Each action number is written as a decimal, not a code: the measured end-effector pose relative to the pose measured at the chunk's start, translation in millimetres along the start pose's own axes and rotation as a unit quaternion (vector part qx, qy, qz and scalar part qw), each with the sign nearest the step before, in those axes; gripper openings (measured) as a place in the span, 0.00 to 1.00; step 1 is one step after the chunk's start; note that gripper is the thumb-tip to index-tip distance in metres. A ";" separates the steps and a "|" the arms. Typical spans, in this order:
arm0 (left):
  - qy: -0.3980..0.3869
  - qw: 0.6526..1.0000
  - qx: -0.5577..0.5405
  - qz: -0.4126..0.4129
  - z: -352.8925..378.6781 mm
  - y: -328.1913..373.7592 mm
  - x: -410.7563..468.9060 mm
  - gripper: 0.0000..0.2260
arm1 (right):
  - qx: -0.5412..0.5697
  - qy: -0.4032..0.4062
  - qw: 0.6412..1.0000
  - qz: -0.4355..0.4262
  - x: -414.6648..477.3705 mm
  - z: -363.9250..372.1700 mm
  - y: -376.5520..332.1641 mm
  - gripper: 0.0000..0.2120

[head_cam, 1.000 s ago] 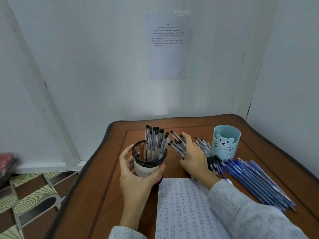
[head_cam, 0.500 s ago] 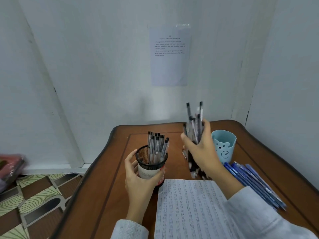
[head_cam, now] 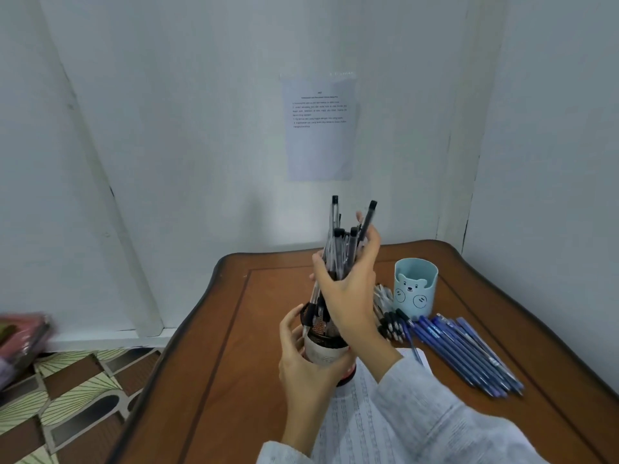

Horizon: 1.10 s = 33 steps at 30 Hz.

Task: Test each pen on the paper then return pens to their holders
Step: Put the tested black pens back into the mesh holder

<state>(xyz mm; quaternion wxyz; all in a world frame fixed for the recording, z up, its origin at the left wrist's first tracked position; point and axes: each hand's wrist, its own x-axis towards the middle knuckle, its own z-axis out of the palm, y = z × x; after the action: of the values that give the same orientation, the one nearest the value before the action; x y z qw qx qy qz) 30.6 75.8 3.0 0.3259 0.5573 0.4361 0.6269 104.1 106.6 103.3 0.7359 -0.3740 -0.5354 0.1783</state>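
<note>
Wooden table (head_cam: 234,329) in a white corner, one printed sheet (head_cam: 318,128) on the wall. Two holders: mesh cup (head_cam: 323,333), with left hand (head_cam: 301,360) curled round it, and bear cup (head_cam: 415,289) to its right. Right hand (head_cam: 351,289) grips a black pen bundle (head_cam: 338,249), lower ends at the mesh cup's mouth, hiding what's inside; count unclear. Loose black pens (head_cam: 385,316) and roughly ten blue pens (head_cam: 469,353) lie by the bear cup. Paper (head_cam: 355,423) lies under the right sleeve.

Bundle of black pens (head_cam: 337,242) upright over mesh holder (head_cam: 323,350), blue pens (head_cam: 469,353) lying beside bear cup (head_cam: 415,289), paper (head_cam: 355,416) nearest
</note>
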 end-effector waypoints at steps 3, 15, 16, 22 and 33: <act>-0.007 1.000 0.005 0.000 -1.5 2.0 -0.9 0.40 | -0.037 0.039 0.998 -0.015 -4.0 1.8 -0.8 0.35; 0.005 1.000 0.020 0.006 -0.1 10.3 -4.1 0.41 | -0.038 0.056 0.998 -0.006 -4.4 -6.8 -14.6 0.40; 0.007 1.000 0.023 0.008 0.3 10.9 -4.6 0.40 | -0.040 0.045 0.998 0.000 -5.0 -6.6 -12.9 0.41; 0.016 0.998 0.057 0.017 -6.9 12.3 -4.4 0.39 | -0.042 -0.059 0.997 0.035 -15.2 -7.0 -7.2 0.45; 0.027 0.998 0.055 0.011 -11.4 13.3 -1.8 0.40 | -0.009 0.007 1.000 0.016 -13.0 -3.4 -7.2 0.43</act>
<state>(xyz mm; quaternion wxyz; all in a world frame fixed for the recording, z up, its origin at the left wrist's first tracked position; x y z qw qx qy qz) 20.6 66.7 14.4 0.2762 0.5621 0.4728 0.6199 101.6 92.1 99.6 0.7332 -0.3903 -0.5259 0.1829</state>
